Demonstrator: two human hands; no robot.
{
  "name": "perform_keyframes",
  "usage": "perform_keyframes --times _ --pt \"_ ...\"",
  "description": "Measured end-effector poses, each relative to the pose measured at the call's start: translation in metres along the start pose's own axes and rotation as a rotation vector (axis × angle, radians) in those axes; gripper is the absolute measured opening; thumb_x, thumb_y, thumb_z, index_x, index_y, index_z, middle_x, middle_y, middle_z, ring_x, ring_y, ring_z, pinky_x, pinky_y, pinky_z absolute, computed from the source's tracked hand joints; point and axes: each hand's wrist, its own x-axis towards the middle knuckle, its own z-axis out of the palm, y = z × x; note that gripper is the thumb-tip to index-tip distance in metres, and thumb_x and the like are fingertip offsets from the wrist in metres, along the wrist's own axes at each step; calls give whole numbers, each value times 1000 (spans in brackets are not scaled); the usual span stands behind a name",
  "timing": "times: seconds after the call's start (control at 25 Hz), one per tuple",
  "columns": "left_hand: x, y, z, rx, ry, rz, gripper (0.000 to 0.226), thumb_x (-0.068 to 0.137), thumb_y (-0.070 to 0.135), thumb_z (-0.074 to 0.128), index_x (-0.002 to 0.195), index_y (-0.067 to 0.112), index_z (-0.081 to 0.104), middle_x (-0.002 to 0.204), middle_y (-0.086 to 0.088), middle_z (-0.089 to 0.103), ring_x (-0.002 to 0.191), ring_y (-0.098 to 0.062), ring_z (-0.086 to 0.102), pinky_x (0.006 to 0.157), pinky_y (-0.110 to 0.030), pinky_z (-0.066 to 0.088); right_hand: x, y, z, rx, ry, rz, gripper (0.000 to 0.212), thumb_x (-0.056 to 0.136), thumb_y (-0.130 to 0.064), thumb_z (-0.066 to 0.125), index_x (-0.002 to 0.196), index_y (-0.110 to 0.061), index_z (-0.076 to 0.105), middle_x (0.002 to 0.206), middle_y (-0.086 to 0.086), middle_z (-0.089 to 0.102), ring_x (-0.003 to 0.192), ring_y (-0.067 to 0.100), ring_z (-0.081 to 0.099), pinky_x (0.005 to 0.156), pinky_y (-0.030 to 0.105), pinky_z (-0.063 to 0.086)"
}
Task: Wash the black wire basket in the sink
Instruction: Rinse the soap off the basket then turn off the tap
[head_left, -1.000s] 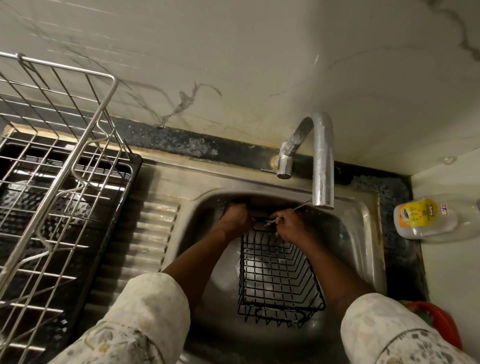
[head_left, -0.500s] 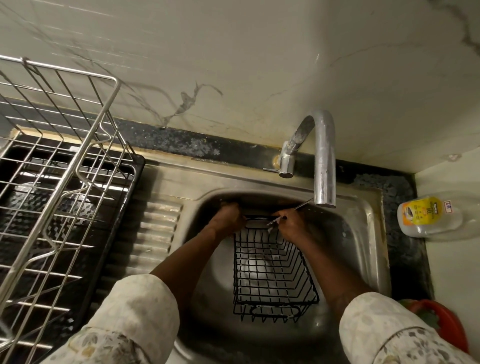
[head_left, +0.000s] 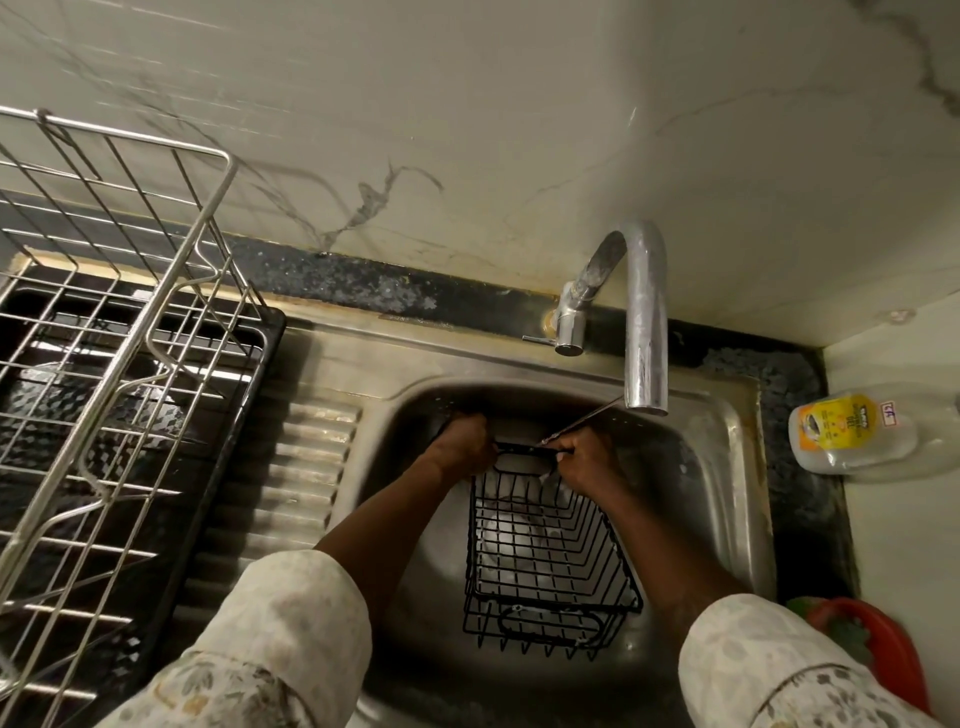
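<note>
Veined tiles back the steel sink (head_left: 727, 467); a clear bottle (head_left: 852, 434) lies at the counter's right edge, yellow label unreadable. Left hand (head_left: 462, 444) and right hand (head_left: 584, 457) clamp curled fingers on the far rim of the black wire basket (head_left: 550, 561), inside the sink.

Sink (head_left: 702, 483) — black wire basket (head_left: 550, 564) inside

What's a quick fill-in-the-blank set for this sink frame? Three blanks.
1. The left hand and right hand both grip the ____ wire basket.
2. The dish rack stands on the ____ side of the sink.
3. The yellow-labelled bottle lies on the sink's ____ side.
Missing words: black; left; right.
</note>
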Motion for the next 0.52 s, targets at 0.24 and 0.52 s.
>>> perform_keyframes --times 0.24,0.52 --pt "0 0 -1 14 -3 11 24 96 31 61 110 12 67 104 -9 66 101 -27 65 89 -35 53 2 2 2 -15 7 9 29 95 -9 63 114 -27 76 118 -2 70 94 9 61 58 12 42" --pt "2 18 9 -8 -38 105 29 97 28 64 118 7 67 121 -16 66 110 -31 64 94 -38 54 3 -1 -4 81 23 -27 21 94 -13 67 108 -26 77 116 -1 72 110 15 63 83 22 45"
